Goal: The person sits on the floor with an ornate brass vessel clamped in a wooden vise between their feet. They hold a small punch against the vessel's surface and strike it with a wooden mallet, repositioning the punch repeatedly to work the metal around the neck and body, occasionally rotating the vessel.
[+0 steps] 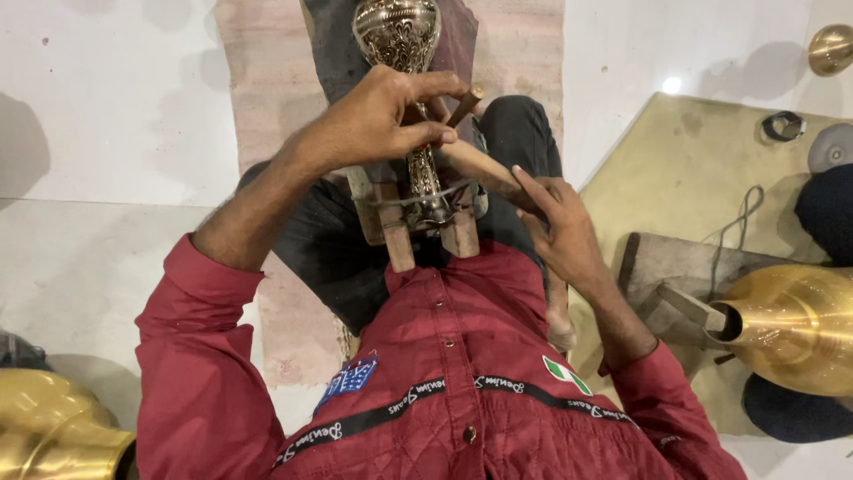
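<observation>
Left hand (378, 120) pinching thin chisel (465, 105) against engraved brass vase (404, 53) at twelve o'clock; right hand (555, 222) gripping wooden mallet handle (480, 171).

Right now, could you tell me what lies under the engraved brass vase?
Under the engraved brass vase lies a dark cloth on a pinkish mat. Its narrow neck sits in a wooden clamp. The left hand covers the middle of the vase.

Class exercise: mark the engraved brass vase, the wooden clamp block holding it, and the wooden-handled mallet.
Engraved brass vase (397, 31), head view, on its patterned round bulb.
Wooden clamp block (398, 242), head view, on the left upright post.
Wooden-handled mallet (480, 171), head view, on the pale handle just above the right hand (555, 227).
</observation>
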The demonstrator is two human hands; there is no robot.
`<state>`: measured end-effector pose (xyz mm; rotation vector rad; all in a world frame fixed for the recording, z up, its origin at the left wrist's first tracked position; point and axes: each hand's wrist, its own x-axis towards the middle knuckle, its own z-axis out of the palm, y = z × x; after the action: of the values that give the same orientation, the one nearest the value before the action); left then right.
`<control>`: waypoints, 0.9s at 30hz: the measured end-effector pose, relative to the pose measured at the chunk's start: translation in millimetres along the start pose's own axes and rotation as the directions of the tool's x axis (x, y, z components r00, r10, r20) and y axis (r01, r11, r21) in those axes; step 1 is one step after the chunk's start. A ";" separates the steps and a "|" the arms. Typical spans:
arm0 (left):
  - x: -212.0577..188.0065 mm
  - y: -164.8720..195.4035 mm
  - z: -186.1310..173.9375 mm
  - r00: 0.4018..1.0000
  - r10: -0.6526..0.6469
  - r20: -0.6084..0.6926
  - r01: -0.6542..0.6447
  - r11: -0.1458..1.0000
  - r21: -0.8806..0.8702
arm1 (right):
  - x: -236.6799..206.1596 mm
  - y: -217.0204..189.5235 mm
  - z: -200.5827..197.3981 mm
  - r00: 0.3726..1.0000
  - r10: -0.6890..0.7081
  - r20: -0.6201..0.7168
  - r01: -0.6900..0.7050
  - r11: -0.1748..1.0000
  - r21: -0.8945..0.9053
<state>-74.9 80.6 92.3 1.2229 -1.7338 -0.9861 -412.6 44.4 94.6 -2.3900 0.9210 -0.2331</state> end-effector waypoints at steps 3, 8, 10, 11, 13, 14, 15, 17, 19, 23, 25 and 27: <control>-1.8 2.6 5.5 0.999 0.015 -0.033 -0.013 0.998 0.061 | 6.2 -2.5 1.4 0.999 0.021 0.044 -0.023 0.998 0.059; -3.1 2.4 8.6 0.995 -0.051 -0.089 0.054 0.998 0.035 | 8.9 -2.2 -2.8 0.999 0.034 -0.008 -0.032 0.988 0.153; -4.4 1.3 11.2 0.989 -0.086 -0.117 0.089 0.996 0.016 | 10.3 -1.1 -6.9 0.998 0.046 0.045 -0.053 0.986 0.158; -4.6 0.2 12.2 0.988 -0.096 -0.123 0.098 0.995 0.009 | 12.2 -0.2 -8.5 0.999 0.021 0.034 -0.023 0.998 0.056; -5.6 -2.3 15.0 0.984 -0.111 -0.138 0.116 0.993 0.024 | 17.6 0.8 -10.8 0.999 -0.033 0.020 0.035 0.989 -0.145; -6.1 -3.4 17.6 0.982 -0.115 -0.149 0.123 0.991 0.046 | 20.4 1.0 -11.6 0.995 0.096 0.036 -0.094 0.994 -0.053; -6.8 -4.5 19.3 0.980 -0.119 -0.158 0.131 0.989 0.067 | 22.5 1.7 -12.7 0.973 0.221 0.065 -0.224 0.974 0.038; -9.3 -6.6 22.6 0.973 -0.079 -0.215 0.097 0.993 0.072 | 26.3 3.7 -15.8 0.973 0.209 0.098 -0.213 0.977 0.029; -10.8 -9.1 23.5 0.962 -0.085 -0.260 0.097 0.995 0.033 | 31.3 8.9 -22.0 0.991 -0.066 0.113 0.083 0.984 -0.156; -19.6 -12.7 27.1 0.904 -0.179 -0.387 0.129 0.980 -0.152 | 50.4 19.9 -23.6 1.000 -0.013 -0.014 0.014 0.999 0.051; -25.9 -12.1 37.8 0.837 -0.188 -0.513 0.084 0.972 -0.218 | 69.5 24.4 -18.2 0.993 0.005 -0.115 0.013 0.988 0.151; -29.6 -10.6 53.8 0.729 -0.161 -0.666 0.005 0.973 -0.230 | 99.5 27.3 -8.1 0.990 0.061 -0.125 -0.017 0.944 0.329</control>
<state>-113.1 114.8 56.7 1.3105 -0.9667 -0.6213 -356.3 -41.5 82.3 -2.0665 0.9100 -0.4972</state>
